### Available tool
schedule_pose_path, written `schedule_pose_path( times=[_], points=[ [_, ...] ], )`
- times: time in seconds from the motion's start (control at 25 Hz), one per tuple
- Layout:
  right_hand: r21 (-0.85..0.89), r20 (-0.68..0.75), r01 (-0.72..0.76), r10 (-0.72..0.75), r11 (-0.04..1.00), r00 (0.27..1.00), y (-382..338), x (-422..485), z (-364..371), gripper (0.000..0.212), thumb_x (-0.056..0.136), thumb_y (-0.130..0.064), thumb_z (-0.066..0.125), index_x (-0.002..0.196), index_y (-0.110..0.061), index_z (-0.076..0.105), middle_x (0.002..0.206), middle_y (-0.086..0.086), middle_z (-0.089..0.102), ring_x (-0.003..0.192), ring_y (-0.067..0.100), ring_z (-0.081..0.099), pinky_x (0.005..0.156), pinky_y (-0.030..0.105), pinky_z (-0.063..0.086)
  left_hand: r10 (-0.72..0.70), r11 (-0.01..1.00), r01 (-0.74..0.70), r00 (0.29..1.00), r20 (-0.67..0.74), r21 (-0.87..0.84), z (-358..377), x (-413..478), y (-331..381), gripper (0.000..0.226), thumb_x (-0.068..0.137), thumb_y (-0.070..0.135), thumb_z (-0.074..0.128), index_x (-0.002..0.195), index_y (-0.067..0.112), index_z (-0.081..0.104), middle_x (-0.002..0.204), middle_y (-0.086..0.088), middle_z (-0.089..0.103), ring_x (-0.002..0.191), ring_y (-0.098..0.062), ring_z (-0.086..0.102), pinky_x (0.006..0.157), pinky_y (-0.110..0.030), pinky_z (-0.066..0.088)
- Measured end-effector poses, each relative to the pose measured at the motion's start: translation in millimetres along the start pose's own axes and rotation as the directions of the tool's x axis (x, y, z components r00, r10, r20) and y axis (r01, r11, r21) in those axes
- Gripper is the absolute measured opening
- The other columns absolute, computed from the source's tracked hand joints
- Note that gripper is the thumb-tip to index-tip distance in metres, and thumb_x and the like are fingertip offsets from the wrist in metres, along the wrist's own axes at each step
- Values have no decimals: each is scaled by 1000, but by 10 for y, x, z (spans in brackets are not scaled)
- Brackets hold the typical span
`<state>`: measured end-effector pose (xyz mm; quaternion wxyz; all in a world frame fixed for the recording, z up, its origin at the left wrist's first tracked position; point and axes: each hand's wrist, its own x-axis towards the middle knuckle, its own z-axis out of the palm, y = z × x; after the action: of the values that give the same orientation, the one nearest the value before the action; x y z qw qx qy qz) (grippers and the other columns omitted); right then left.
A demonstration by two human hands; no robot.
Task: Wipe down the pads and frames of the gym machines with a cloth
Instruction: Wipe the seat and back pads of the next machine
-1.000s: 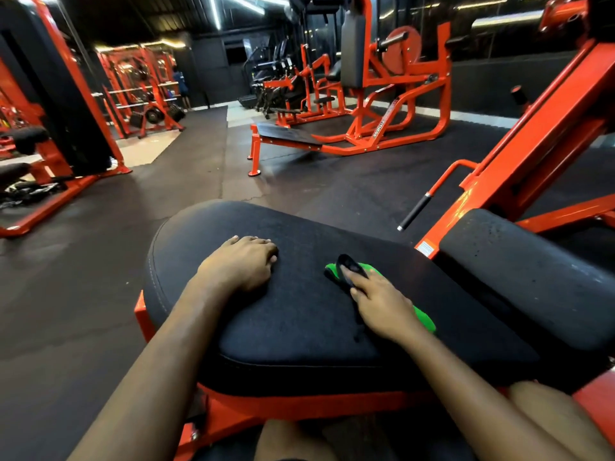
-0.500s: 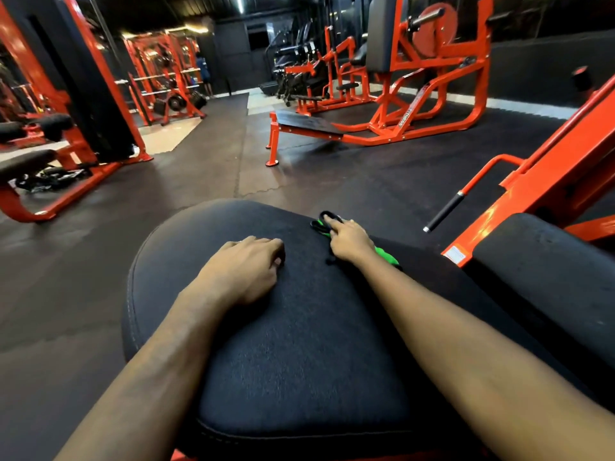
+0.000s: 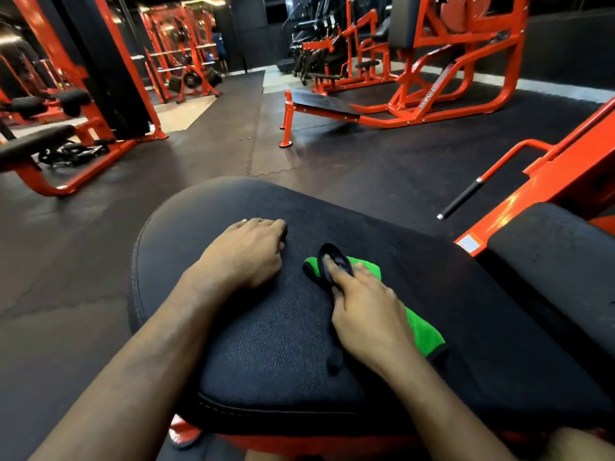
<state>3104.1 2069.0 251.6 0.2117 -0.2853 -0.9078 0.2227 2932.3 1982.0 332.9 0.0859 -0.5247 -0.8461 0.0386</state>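
Note:
A wide black seat pad (image 3: 266,354) on an orange frame fills the lower middle of the head view. My right hand (image 3: 369,311) presses a green cloth with black trim (image 3: 421,334) flat on the pad's right half, and a black loop of the cloth curls over my index finger. My left hand (image 3: 244,254) rests on the pad to the left of the cloth, fingers curled down, holding nothing. A second black pad (image 3: 552,261) adjoins on the right, beside an orange frame beam (image 3: 565,168).
An orange handle bar with a black grip (image 3: 461,197) sticks out at right. An orange machine with a low black footplate (image 3: 322,103) stands ahead on the dark rubber floor. At left are an orange bench with black pads (image 3: 36,141) and racks; a person stands far back.
My right hand slid the cloth out to the pad's far edge, then back toward me across the pad. My left hand stayed put.

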Motion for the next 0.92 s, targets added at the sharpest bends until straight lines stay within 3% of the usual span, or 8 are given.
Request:
schedule_pose_path(
  times=[0.24,0.4,0.6,0.92],
  points=[
    [53,110,-65,59,996,992,298,1760,441,55,102,-22,41,155,-38,34,164,-2,31,152,27,22,119,43,29,17,998,-15,999,-49,53,64,44,-30,14,102,23,38,111,16,47,131,-6,57,127,-24,47,107,-35,31],
    [75,144,-172,160,982,977,523,2250,454,56,99,-20,45,151,-41,40,158,7,41,146,32,34,114,36,34,32,998,-26,996,-88,63,100,15,-30,11,101,23,38,107,18,46,128,-5,58,125,-23,49,108,-35,32],
    [75,103,-331,323,941,941,798,1882,344,56,94,-25,48,143,-50,46,150,6,50,133,34,50,105,37,41,38,999,-35,996,-85,38,82,22,-31,5,101,21,38,96,21,38,123,-7,60,123,-25,50,105,-37,33],
    [-50,49,-308,311,950,949,762,488,59,45,97,-20,45,138,-36,54,139,10,56,126,36,52,97,42,45,87,993,-83,996,-34,87,51,12,51,10,103,26,38,96,19,40,124,-11,61,121,-29,52,102,-38,38]
  ],
)
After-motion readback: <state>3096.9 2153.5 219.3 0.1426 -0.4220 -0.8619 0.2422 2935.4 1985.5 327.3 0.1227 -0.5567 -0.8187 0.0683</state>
